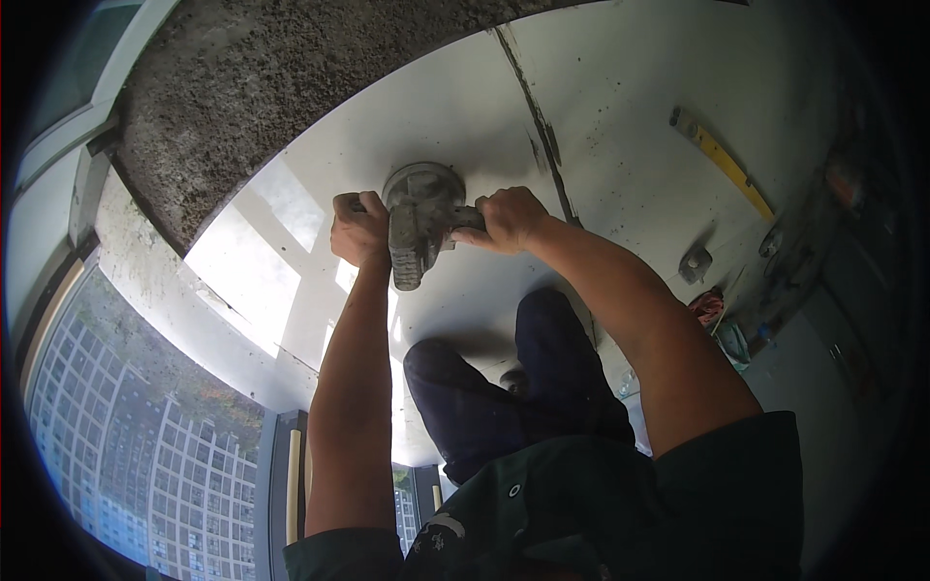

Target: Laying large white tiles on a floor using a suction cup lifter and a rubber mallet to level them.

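A dusty grey tile vibrator [417, 223] with a round base disc stands on a large white floor tile [387, 126]. My left hand [359, 232] is closed round the handle on its left side. My right hand [511, 221] grips the other handle, its thumb along the lower side. The ribbed block at the tool's near end points back toward my knees. A dark, smeared joint [542, 126] runs between this tile and the one to its right.
Rough dark mortar [262, 87] lies beyond the tile's far left edge. A yellow spirit level [727, 165] lies on the right-hand tile. Nearer are a small grey dusty object [695, 262] and a crumpled red item [708, 307]. Windows [155, 436] line the left.
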`<state>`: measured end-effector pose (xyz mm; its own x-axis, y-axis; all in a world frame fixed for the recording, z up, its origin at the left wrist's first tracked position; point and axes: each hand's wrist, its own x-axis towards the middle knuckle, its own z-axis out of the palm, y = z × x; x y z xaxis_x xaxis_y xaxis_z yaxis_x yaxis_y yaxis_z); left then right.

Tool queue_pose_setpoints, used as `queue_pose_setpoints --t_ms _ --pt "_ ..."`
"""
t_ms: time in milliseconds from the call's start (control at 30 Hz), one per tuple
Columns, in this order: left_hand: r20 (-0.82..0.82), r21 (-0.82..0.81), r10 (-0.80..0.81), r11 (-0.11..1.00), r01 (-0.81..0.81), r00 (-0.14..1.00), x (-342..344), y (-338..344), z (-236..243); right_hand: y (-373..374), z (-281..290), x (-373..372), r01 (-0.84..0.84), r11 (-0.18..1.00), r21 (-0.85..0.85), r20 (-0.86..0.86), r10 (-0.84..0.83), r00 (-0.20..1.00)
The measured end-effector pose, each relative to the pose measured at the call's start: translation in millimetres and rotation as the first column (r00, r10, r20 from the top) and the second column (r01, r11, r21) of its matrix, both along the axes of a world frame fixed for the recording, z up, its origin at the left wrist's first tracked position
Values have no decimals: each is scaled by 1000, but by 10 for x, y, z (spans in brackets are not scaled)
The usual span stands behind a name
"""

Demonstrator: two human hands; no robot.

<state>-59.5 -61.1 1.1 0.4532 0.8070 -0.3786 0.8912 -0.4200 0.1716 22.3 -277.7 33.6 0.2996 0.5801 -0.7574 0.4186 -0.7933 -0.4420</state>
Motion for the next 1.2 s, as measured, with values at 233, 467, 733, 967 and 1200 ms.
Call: queue_pose_setpoints --t_ms 233,467,733,967,1200 --pt "-11 13 3 1000 -3 1000 -2 -4 13 20 17 2 -22 1000 -14 -15 22 1000" --pt "-45 19 7 1000 -6 999 48 -14 36 22 31 -1 -25 999 -33 3 26 1000" --pt "-40 16 23 1000 -23 999 78 -4 85 1 5 -43 -98 995 18 93 96 991" --pt "-32 -39 7 999 -9 999 31 -22 159 27 26 -114 -81 995 -61 101 87 991" --pt "73 39 -148 989 145 986 39 -37 127 -166 -254 -212 -61 992 111 324 22 946"
